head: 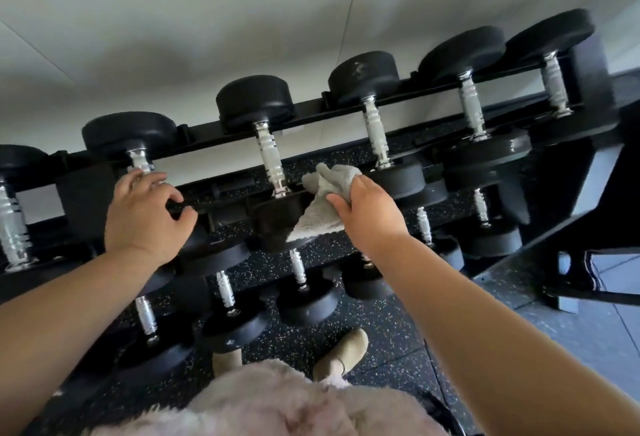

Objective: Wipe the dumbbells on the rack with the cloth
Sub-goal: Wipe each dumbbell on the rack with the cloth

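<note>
**Cloth on the top tier, mid-rack**

I have the right hand (367, 208) bunched around the grey cloth (325, 200), fingers curled into it, with a loose tail hanging over the near head of the third dumbbell (277, 155) on the rack's (311, 113) top tier. The left hand (145, 210) rests at the front rail of that tier, just by the handle of the second dumbbell (142, 161); its fingers are curled, thumb and forefinger close together, but I cannot tell whether they pinch the rail or merely touch it.

The dumbbells sit in a row along the top tier, handles pointing front to back, with two more tiers of them lower down toward the rack's front edge.

My worries from here: the cloth's free tail could snag on the handle's chrome collar or drop between the rails, and I'd judge that a hard sideways wipe against a round head could rock that dumbbell in its cradle. If one rolled forward off the front rail, my feet in their beige shoes (343, 352) stand directly below. The left hand's fingers beside a heavy head could also get trapped if that weight shifts.
</note>
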### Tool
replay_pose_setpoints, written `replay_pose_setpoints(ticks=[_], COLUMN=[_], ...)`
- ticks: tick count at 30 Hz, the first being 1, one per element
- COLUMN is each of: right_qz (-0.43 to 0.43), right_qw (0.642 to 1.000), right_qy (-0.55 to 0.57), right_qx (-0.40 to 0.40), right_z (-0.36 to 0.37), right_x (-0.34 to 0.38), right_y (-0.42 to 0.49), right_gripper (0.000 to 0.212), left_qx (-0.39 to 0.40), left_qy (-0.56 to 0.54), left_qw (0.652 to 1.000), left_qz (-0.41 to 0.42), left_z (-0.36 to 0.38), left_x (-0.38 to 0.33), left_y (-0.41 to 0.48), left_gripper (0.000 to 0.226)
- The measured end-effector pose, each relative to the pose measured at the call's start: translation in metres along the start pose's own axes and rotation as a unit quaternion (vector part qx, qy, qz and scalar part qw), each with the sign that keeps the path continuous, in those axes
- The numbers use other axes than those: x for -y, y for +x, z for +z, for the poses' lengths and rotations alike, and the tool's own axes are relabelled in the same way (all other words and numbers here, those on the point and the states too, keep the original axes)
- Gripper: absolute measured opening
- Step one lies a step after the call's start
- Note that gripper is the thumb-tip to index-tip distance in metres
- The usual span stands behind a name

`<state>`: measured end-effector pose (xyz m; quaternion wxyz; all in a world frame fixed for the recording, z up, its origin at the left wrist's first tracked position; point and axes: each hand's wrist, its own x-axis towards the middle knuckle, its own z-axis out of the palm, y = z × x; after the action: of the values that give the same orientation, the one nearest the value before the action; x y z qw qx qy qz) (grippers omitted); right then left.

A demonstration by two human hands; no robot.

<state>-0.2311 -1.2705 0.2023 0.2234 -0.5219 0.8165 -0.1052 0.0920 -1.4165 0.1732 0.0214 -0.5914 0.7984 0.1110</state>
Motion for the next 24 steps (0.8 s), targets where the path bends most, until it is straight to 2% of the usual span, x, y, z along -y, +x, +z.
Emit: replay_pose_setpoints(ticks=[3,5,8,10,12,15,18,22,24], right_qz=[-0.058,-0.051,0.034,0.055,0.056,0.075,0.092,0.082,0.064], right_qw=[0.992,0.982,0.987,0.987,0.987,0.987,0.986,0.989,0.99], right_qy=[-0.03,-0.076,-0.119,-0.142,-0.141,-0.134,-0.127,-0.111,-0.11], right_qx=[-0.108,-0.166,-0.105,-0.059,-0.049,-0.055,-0.05,-0.051,-0.057], right_z=[-0.015,-0.02,-0.021,-0.016,-0.012,-0.011,-0.01,-0.014,-0.015], right_x=[-0.03,-0.052,-0.075,-0.083,-0.085,-0.083,-0.082,-0.082,-0.082], right_y=[-0.01,-0.009,0.0,0.009,0.018,0.029,0.028,0.022,0.021], right_gripper=[0.053,0.062,0.087,0.103,0.114,0.122,0.126,0.127,0.125], left_qx=[-0.012,-0.021,-0.033,-0.044,-0.058,-0.079,-0.087,-0.05,-0.028], left_qy=[0.0,0.007,0.024,0.028,0.015,0.015,0.068,0.143,0.119], left_qw=[1.0,1.0,0.999,0.998,0.998,0.997,0.993,0.987,0.99], left_qz=[0.009,0.013,0.016,0.017,0.015,0.009,0.03,0.059,0.068], left_z=[0.003,0.005,0.005,0.005,0.005,0.005,0.003,-0.007,-0.013], left_x=[0.004,0.005,0.003,0.001,-0.001,-0.007,-0.017,-0.035,-0.053], left_y=[0.001,0.002,0.003,0.002,0.0,-0.004,-0.004,-0.008,-0.011], left_gripper=[0.018,0.017,0.016,0.017,0.019,0.01,0.011,0.019,0.019])
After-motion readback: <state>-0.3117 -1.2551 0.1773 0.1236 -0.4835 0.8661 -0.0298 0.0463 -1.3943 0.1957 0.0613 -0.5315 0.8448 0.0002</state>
